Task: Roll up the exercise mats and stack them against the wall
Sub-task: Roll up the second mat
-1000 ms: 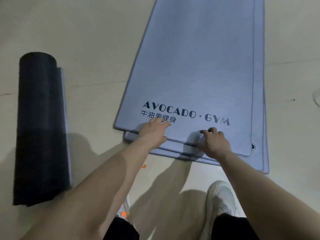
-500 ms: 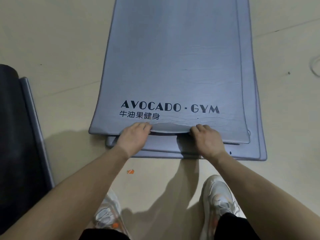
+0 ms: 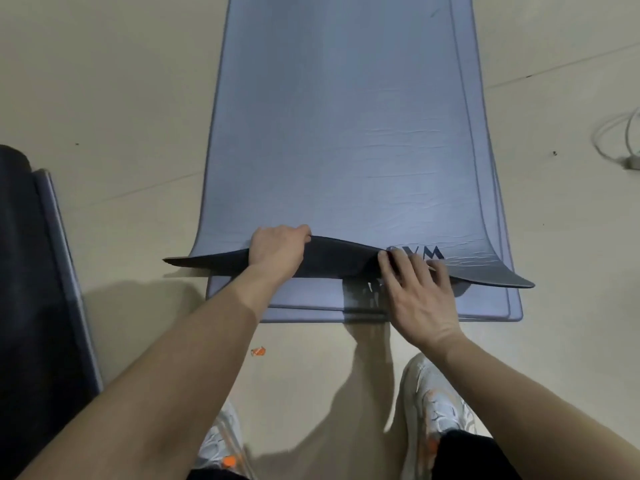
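Beige floor (image 3: 121, 98) underfoot, stack of blue-grey mats lying flat on it. Left hand (image 3: 277, 249) fingers (image 3: 300, 233) curled tight over folded near edge of top mat (image 3: 346, 133), dark underside turned up. Right hand (image 3: 415, 292) fingers (image 3: 389, 268) spread flat, pressing fold down beside "GYM" lettering. Lower mats (image 3: 485, 306) showing beneath. Rolled dark mat (image 3: 31, 289) well apart at left. White sneakers (image 3: 433, 403) below, white cable (image 3: 620, 133) far right.
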